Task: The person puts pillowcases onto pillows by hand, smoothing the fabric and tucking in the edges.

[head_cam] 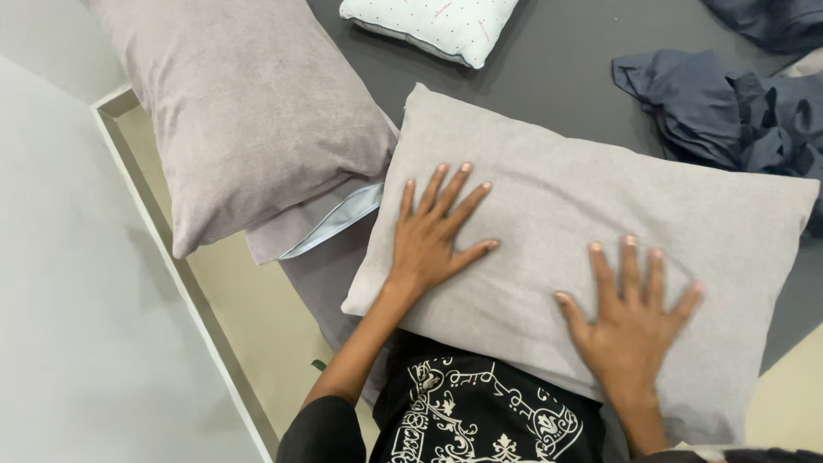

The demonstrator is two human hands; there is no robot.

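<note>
Two bare hands are pressed flat on a grey pillow (549,231) in the head view, the only view given. The left hand (433,236) is laid on the pillow's left part with its fingers spread wide and nothing grasped; the right hand (630,321) is laid nearer the pillow's lower right part, likewise spread wide, palm down, with nothing held. The two hands are set well apart from each other on the same surface. The grey pillow is placed on a dark grey sheet (557,60), its near edge overlapped by the person's black printed shirt (471,416). Just beside its left corner a mauve pillow (249,111) is seen, tilted, with the open end of its case and a strip of pale blue inner fabric (334,225) turned toward the grey pillow; whether the two pillows touch cannot be told. Beyond the grey pillow, near the top edge, a small white dotted cushion (437,26) is seen on the sheet. To the upper right, a crumpled heap of dark blue cloth (729,107) is seen just beside the pillow's far right corner. A pale wall (77,283) is seen along the left, with a beige floor strip (249,317) between it and the bed.
</note>
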